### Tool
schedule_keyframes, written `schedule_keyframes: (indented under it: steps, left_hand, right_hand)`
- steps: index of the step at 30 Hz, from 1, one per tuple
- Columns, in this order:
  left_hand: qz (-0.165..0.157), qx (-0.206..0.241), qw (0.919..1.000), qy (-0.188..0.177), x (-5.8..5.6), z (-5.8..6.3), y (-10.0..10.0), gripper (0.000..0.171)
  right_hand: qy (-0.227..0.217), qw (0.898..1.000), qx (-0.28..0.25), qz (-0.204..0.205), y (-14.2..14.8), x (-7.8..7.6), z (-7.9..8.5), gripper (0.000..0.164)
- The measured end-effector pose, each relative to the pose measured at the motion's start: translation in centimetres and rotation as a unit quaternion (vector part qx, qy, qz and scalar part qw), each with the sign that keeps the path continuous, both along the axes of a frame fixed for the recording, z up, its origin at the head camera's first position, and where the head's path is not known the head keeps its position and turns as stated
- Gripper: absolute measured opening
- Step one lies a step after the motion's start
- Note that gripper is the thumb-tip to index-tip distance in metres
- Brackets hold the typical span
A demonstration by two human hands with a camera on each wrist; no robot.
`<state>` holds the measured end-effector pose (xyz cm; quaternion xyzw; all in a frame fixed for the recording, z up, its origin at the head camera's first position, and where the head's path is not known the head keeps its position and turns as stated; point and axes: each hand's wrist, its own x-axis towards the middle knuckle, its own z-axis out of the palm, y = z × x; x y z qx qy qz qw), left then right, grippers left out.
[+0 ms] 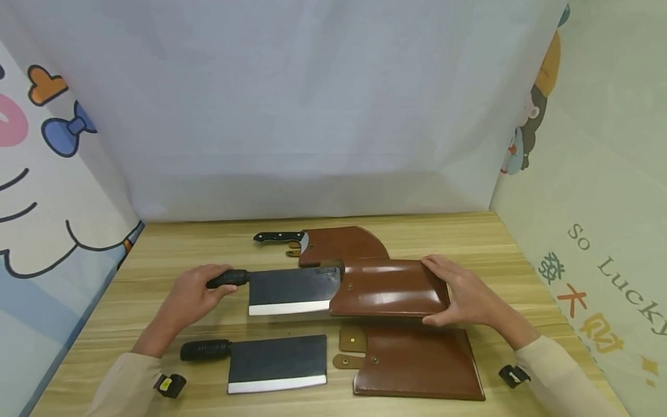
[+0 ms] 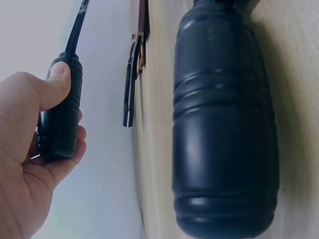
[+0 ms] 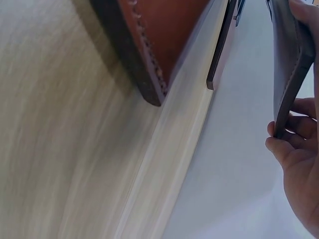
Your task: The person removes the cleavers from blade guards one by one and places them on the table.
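Note:
My left hand [image 1: 197, 292] grips the black ribbed handle [image 2: 61, 107] of a cleaver [image 1: 292, 289], thumb along its side. The dark blade, with a bright edge toward me, points right. Its far end meets the mouth of a brown leather sheath [image 1: 393, 288], where the blade tip overlaps the sheath's opening. My right hand [image 1: 464, 292] holds that sheath by its right end, thumb at the lower corner and fingers at the upper one. In the right wrist view the sheath [image 3: 289, 69] stands edge-on between thumb and fingers, raised off the table.
Nearer me lie a second cleaver [image 1: 278, 365] and a second brown sheath [image 1: 417, 365] with two tan straps. Behind my hands rests a black-handled knife [image 1: 278, 237] inside a rounded sheath [image 1: 339, 243]. A white cloth backdrop [image 1: 312, 116] rises behind the wooden table [image 1: 172, 243].

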<state>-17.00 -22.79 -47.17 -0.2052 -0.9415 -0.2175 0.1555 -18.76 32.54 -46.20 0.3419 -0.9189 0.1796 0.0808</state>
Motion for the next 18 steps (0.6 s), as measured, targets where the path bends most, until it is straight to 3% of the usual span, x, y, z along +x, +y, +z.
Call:
schedule_keyframes:
  steps: [18]
  left_hand:
    - [0.013,-0.004,0.9996,0.025,0.1,0.4,-0.9,0.042]
  right_hand:
    - [-0.001,1.000,0.001,-0.021,1.8,0.5,-0.1,0.118]
